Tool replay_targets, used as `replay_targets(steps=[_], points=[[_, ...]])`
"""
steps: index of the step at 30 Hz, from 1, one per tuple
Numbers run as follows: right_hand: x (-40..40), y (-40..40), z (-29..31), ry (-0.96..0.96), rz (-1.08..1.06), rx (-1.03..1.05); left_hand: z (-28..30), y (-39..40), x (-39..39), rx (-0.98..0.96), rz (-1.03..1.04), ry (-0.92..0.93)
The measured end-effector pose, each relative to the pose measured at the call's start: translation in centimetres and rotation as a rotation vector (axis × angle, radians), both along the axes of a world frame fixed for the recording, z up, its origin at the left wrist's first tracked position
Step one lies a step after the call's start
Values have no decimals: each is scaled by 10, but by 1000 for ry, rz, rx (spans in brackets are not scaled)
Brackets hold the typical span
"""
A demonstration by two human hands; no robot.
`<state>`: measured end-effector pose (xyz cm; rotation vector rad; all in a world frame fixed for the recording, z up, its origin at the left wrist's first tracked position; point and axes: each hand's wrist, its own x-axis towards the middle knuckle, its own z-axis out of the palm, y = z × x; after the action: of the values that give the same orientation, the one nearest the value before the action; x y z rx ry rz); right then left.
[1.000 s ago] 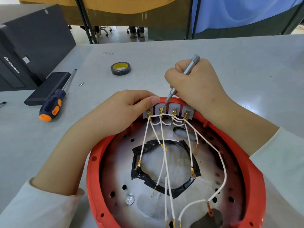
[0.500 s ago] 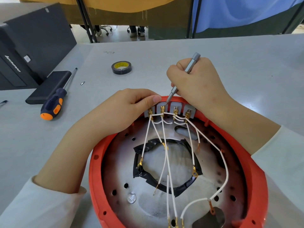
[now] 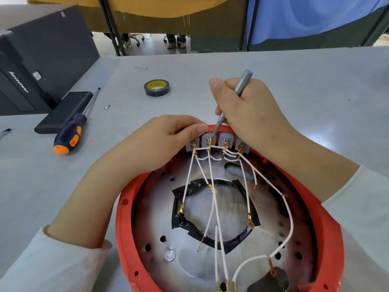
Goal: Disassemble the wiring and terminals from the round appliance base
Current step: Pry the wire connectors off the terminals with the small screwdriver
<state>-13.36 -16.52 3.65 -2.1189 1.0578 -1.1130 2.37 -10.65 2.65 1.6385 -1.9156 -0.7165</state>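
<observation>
Bright, even, diffuse light from overhead. Soft shadows only, under both forearms on the grey table (image 3: 294,85). Mild sheen on table at right; small glare spot on the metal plate (image 3: 147,207). Focus sharp at centre. Wide-angle bending visible toward frame edges.

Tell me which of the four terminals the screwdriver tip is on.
The second terminal from the left: the slim grey screwdriver in the right hand points at it.
</observation>
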Motion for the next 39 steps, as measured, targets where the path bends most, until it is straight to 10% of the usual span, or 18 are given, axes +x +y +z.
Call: replay_targets(steps=[23, 39], points=[[6, -24, 4, -1, 19, 467, 1, 0, -1, 5, -2, -13], [5, -14, 2, -28, -7, 224, 0, 0, 0, 3, -2, -7]])
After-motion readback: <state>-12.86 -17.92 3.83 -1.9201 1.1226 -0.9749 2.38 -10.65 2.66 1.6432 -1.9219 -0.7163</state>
